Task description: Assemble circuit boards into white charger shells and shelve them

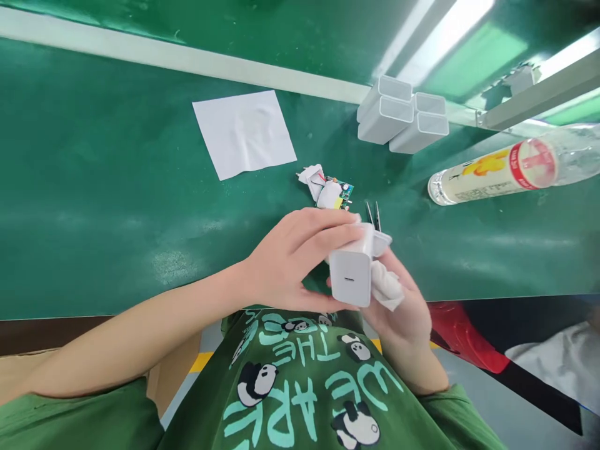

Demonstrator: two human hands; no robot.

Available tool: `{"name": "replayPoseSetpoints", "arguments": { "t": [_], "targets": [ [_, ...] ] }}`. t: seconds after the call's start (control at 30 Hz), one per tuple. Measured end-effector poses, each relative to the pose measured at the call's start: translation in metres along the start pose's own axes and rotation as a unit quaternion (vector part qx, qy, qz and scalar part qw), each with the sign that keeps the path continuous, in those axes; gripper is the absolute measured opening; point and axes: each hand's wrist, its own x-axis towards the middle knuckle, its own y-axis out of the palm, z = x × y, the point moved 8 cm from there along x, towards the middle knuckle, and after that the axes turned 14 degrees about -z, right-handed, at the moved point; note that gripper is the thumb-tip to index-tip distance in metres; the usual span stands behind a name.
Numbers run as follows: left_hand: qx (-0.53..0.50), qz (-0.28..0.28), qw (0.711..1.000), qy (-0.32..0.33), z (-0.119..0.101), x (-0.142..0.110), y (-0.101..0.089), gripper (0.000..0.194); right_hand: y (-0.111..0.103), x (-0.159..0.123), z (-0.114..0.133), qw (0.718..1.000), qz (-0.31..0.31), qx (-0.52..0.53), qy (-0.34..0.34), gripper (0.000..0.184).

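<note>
A white charger (350, 279), a boxy block with one small port slot on its end face, is held up over the table's front edge. My left hand (300, 256) grips it from the left, fingers over the top and thumb underneath. On the other side, my right hand (403, 306) is closed around a crumpled white tissue (387, 285) pressed beside the charger; some of its fingers are hidden behind the block. A small white piece (382, 242) sticks out between the charger and the right hand. Just beyond lie metal tweezers (374, 215) and a circuit board (337, 192) with wires and a white plug part.
A white sheet (246, 134) lies on the green table (117, 187). Several white open housings (400, 115) stand stacked at the back right. A clear bottle (497, 169) lies at the right. A pale strip (187, 56) crosses the back.
</note>
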Motion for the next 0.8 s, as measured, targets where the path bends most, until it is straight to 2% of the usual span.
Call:
{"name": "replayPoseSetpoints", "arguments": {
  "t": [0.07,0.13,0.23,0.33,0.4,0.47,0.53,0.6,0.67,0.73,0.8],
  "targets": [
    [0.017,-0.006,1.0,0.01,-0.001,0.002,-0.002,0.078,0.008,0.003,-0.009,0.995,0.029,0.064,0.069,0.039],
    [0.024,0.001,1.0,0.005,0.0,0.003,-0.002,0.075,0.008,0.004,-0.016,0.99,0.034,0.092,0.1,0.043],
    [0.026,0.011,1.0,-0.008,0.001,0.003,-0.001,0.073,0.009,0.005,-0.019,0.991,0.038,0.086,0.1,0.046],
    [0.03,0.016,0.999,-0.016,0.002,0.002,0.0,0.075,0.011,0.004,-0.014,0.994,0.046,0.068,0.072,0.043],
    [0.017,0.011,1.0,-0.023,0.004,0.002,0.0,0.081,0.006,0.006,-0.006,0.999,0.025,0.016,0.014,0.039],
    [-0.01,-0.005,0.999,-0.031,0.005,0.003,-0.003,0.092,-0.003,0.006,0.01,0.991,-0.004,-0.096,-0.098,0.034],
    [-0.03,-0.009,0.999,-0.044,0.006,0.004,-0.004,0.099,-0.004,0.003,0.024,0.948,0.008,-0.225,-0.226,0.033],
    [-0.02,0.015,0.998,-0.061,0.009,0.002,-0.001,0.092,-0.002,-0.001,0.028,0.901,0.045,-0.306,-0.304,0.043],
    [0.011,0.054,0.996,-0.066,0.011,-0.001,0.004,0.074,-0.003,0.0,0.028,0.885,0.054,-0.324,-0.329,0.05],
    [0.036,0.079,0.995,-0.054,0.01,-0.004,0.007,0.058,-0.006,0.003,0.029,0.888,0.038,-0.315,-0.332,0.052],
    [0.043,0.086,0.995,-0.041,0.008,-0.004,0.008,0.052,-0.008,0.005,0.029,0.894,0.028,-0.308,-0.325,0.052]
  ]
}}
